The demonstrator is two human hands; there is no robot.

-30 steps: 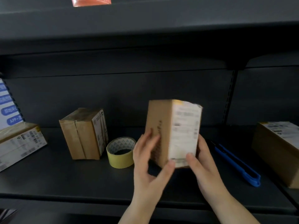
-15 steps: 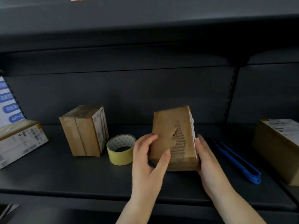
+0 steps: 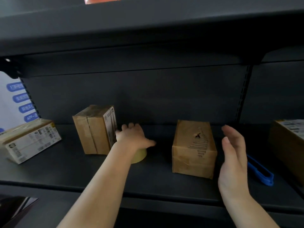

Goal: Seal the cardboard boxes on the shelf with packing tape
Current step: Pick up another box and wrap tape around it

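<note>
A small cardboard box [image 3: 193, 148] with a torn top layer stands on the dark shelf [image 3: 148, 181], in the middle. My right hand [image 3: 233, 155] hovers just right of it, palm toward the box, fingers apart, not touching. My left hand [image 3: 133, 137] reaches over the yellow tape roll [image 3: 139, 156] with fingers spread and covers most of it; only the roll's lower edge shows. A second upright cardboard box [image 3: 93, 129] stands just left of that hand. A flat labelled box [image 3: 29, 140] lies further left.
A blue cutter [image 3: 261, 171] lies on the shelf to the right of my right hand. A larger box [image 3: 289, 142] sits at the right edge. Another shelf [image 3: 148, 30] hangs close overhead. A white sign with blue labels [image 3: 14, 99] stands at the far left.
Both hands have let go of the torn box, which now stands on the shelf. My left hand moved left onto the tape roll; my right hand drew back to the right.
</note>
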